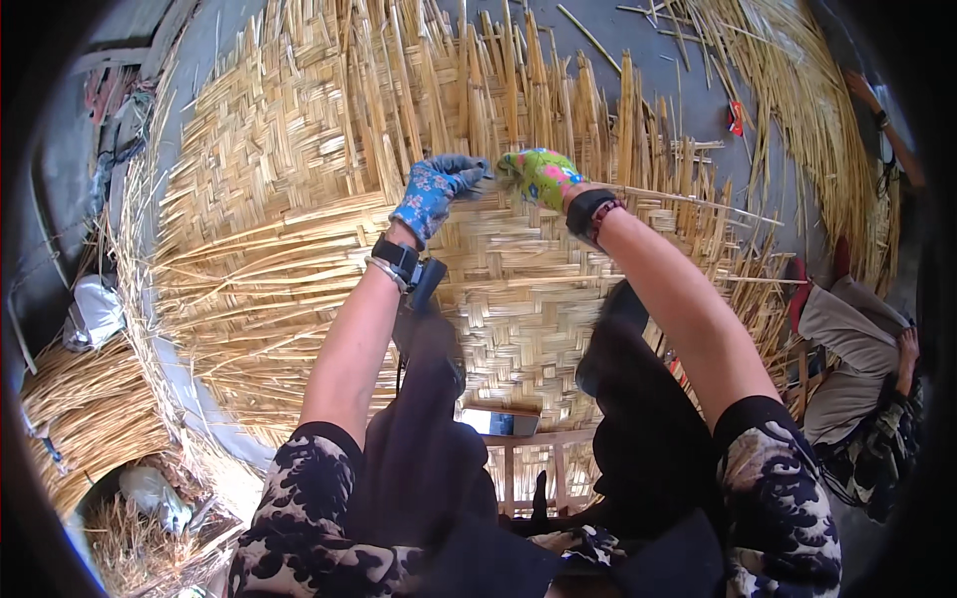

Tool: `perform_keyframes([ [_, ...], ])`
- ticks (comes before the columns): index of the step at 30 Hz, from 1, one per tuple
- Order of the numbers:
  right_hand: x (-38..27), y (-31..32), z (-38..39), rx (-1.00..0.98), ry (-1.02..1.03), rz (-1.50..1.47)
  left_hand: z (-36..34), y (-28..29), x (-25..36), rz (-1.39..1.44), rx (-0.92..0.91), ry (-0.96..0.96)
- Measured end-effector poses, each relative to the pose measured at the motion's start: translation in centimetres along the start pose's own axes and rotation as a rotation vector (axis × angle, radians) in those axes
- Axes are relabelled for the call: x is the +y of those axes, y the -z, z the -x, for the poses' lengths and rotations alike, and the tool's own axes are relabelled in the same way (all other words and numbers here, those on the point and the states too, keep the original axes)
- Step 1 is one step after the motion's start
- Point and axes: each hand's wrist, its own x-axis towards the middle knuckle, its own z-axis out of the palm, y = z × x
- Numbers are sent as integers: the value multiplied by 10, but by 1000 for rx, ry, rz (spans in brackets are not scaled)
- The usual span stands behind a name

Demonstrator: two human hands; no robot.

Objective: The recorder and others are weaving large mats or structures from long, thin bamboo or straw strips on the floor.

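Note:
My left hand point(436, 192), in a blue flowered glove with a grey palm, is closed with its fingertips drawn together. Close to its right, my right hand point(541, 176) wears a green flowered glove and is curled closed, its fingertips turned toward the left hand. Motion blurs the small gap between them, and I cannot make out what the fingers hold. Under both hands lies a large woven reed mat point(513, 259), its far edge ending in loose upright strips. From beside my right wrist a long thin reed strip point(708, 205) runs out to the right.
Loose reeds point(788, 75) are heaped at the far right, near a red wrapper point(736, 118). Another person point(857, 349) sits at the right edge. Bundled reeds point(95, 399) and a white bag point(95, 312) lie at the left. A phone-like dark slab point(500, 423) rests between my legs.

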Motion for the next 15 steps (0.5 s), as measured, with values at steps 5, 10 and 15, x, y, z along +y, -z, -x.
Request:
perform_keyframes([
  [5,33,-11,0,90,235,215,-18,-7,1,-6,-19,15],
  [10,36,-25,-13,133,-75,-179,-45,1,-1,-51,-22,-47],
  [15,59,-27,-6,269,-44,-187,-35,-42,9,-456,-24,1],
])
